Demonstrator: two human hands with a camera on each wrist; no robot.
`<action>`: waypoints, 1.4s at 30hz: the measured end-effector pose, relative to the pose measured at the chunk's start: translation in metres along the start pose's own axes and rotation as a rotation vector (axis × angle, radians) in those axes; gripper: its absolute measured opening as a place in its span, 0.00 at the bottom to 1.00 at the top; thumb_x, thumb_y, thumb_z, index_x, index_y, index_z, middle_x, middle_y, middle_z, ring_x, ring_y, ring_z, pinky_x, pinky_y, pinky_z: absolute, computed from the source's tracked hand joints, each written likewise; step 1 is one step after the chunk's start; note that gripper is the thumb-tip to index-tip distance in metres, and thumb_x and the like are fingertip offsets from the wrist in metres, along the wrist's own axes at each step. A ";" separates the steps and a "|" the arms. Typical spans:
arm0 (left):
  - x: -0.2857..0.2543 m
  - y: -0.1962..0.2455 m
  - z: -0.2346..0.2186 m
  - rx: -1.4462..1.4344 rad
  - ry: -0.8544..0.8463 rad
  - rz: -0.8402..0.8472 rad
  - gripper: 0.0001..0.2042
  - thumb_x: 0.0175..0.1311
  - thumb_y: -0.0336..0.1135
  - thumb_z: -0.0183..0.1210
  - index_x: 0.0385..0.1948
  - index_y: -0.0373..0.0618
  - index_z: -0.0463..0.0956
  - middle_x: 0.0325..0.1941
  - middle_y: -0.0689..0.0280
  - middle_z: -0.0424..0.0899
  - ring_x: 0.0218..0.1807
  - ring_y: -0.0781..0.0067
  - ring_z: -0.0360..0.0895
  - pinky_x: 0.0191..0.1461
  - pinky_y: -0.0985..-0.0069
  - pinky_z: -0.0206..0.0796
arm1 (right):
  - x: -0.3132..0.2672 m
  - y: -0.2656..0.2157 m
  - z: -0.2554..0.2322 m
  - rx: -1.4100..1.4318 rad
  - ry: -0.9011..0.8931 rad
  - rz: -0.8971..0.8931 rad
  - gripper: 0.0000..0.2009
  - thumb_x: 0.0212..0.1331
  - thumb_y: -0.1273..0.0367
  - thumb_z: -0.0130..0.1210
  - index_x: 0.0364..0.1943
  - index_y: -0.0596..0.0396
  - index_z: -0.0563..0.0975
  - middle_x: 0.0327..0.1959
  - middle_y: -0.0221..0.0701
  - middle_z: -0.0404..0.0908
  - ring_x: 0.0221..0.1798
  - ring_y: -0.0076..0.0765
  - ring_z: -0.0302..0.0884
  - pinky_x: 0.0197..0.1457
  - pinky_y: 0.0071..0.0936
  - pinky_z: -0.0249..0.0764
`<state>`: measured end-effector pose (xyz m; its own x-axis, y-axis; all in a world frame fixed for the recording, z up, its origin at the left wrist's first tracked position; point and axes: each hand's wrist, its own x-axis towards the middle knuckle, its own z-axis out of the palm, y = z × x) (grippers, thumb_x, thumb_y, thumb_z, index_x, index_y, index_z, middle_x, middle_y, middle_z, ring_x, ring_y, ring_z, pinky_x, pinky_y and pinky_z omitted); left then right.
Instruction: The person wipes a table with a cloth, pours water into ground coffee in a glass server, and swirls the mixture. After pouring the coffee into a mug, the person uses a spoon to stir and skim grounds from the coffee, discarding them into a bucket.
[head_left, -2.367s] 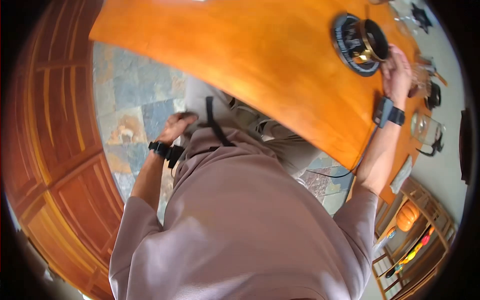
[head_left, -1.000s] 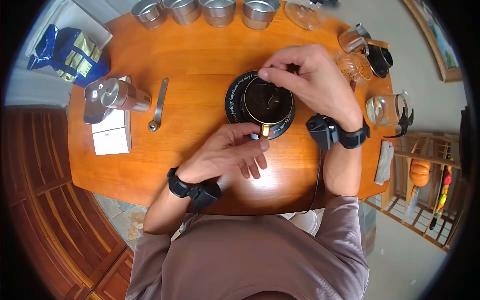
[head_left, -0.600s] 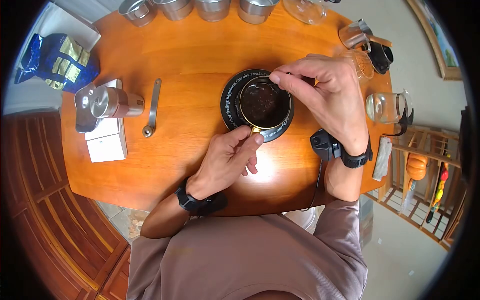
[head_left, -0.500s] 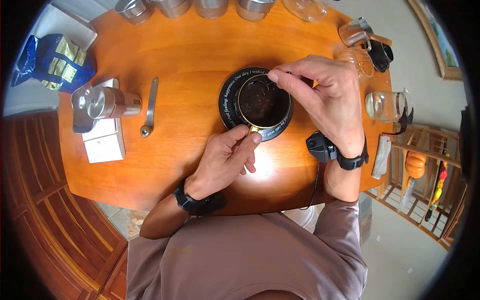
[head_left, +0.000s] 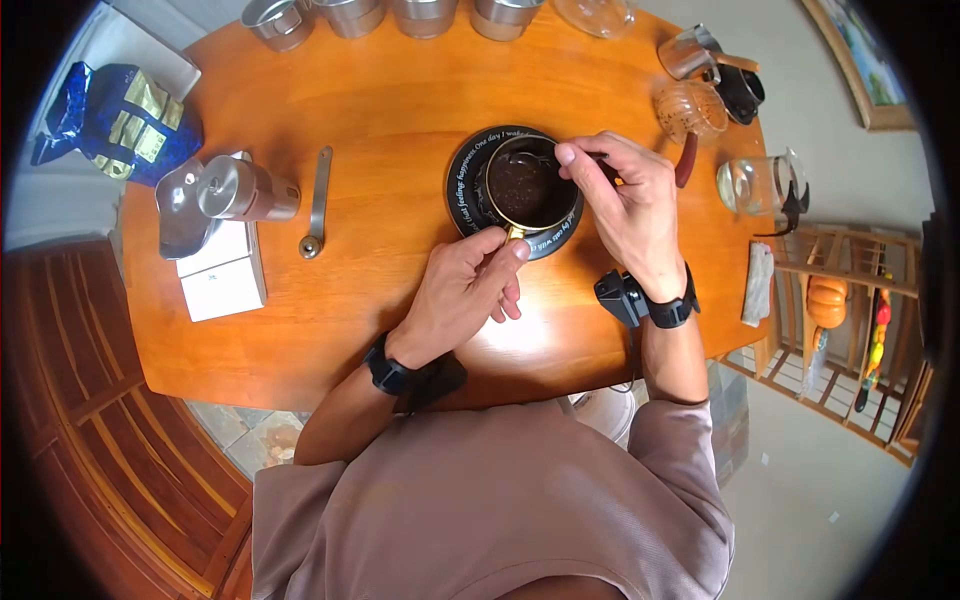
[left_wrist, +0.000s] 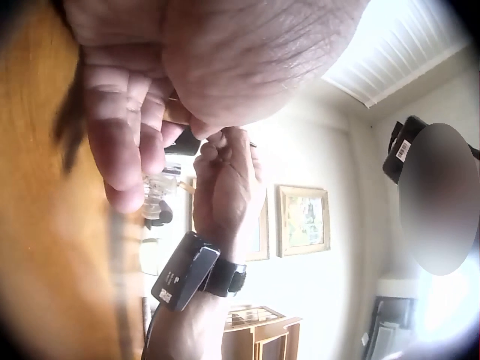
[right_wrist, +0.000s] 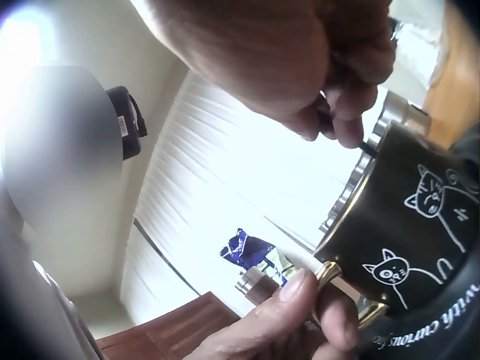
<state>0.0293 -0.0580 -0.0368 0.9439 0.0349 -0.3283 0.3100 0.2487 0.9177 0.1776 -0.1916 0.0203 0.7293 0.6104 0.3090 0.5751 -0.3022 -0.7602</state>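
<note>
A black cup (head_left: pixel 532 190) with a gold rim and dark contents stands on a black saucer (head_left: pixel 464 205) with white lettering. My left hand (head_left: pixel 455 300) pinches its gold handle (head_left: pixel 516 233) between thumb and fingers, also visible in the right wrist view. Above the cup's right edge, my right hand (head_left: pixel 638 215) pinches a thin dark stem (right_wrist: pixel 367 148) that reaches down over the rim. A small spoon bowl (head_left: pixel 523 158) shows inside the cup near its far side. White cat drawings cover the cup's outer wall (right_wrist: pixel 405 240).
Left on the table (head_left: pixel 370 290) are a blue bag (head_left: pixel 140 125), metal grinder (head_left: pixel 250 190), clear tray (head_left: pixel 180 215), white box (head_left: pixel 222 285) and metal scoop (head_left: pixel 320 200). Metal cups (head_left: pixel 425 15) line the far edge; glassware (head_left: pixel 690 108), a glass jug (head_left: pixel 750 185) and cloth (head_left: pixel 758 285) are right.
My left hand came from beside my body to the cup, its fingers closing on the handle. My right hand moved over the rim. The spoon bowl shifted from mid-cup to the far side.
</note>
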 end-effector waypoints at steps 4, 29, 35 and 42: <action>0.002 0.001 0.000 -0.016 0.003 -0.006 0.14 0.77 0.41 0.48 0.37 0.40 0.74 0.22 0.66 0.78 0.22 0.78 0.81 0.23 0.84 0.69 | -0.010 0.000 0.006 -0.032 0.109 0.031 0.08 0.62 0.71 0.62 0.35 0.64 0.83 0.26 0.40 0.84 0.27 0.32 0.81 0.32 0.25 0.73; 0.003 -0.003 -0.001 -0.025 -0.015 0.028 0.14 0.77 0.43 0.50 0.36 0.41 0.74 0.20 0.67 0.77 0.20 0.77 0.80 0.22 0.84 0.69 | -0.026 -0.017 -0.007 -0.230 -0.027 -0.117 0.07 0.63 0.72 0.58 0.35 0.65 0.80 0.28 0.44 0.81 0.29 0.49 0.80 0.33 0.35 0.75; 0.002 -0.002 -0.001 -0.042 -0.018 0.023 0.14 0.76 0.43 0.50 0.36 0.41 0.75 0.20 0.67 0.77 0.20 0.78 0.80 0.22 0.84 0.68 | -0.017 -0.001 0.010 -0.087 0.037 -0.137 0.08 0.64 0.72 0.58 0.36 0.65 0.81 0.28 0.43 0.82 0.29 0.47 0.81 0.33 0.34 0.75; 0.002 -0.003 -0.002 -0.030 -0.017 0.047 0.14 0.76 0.43 0.50 0.35 0.41 0.75 0.20 0.67 0.77 0.20 0.77 0.80 0.22 0.83 0.68 | -0.026 -0.018 -0.007 -0.183 -0.108 -0.075 0.09 0.65 0.71 0.57 0.38 0.65 0.80 0.28 0.44 0.82 0.29 0.45 0.82 0.34 0.33 0.75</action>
<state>0.0303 -0.0571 -0.0406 0.9591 0.0305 -0.2813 0.2623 0.2765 0.9245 0.1508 -0.2070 0.0301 0.6436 0.7083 0.2898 0.6908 -0.3747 -0.6184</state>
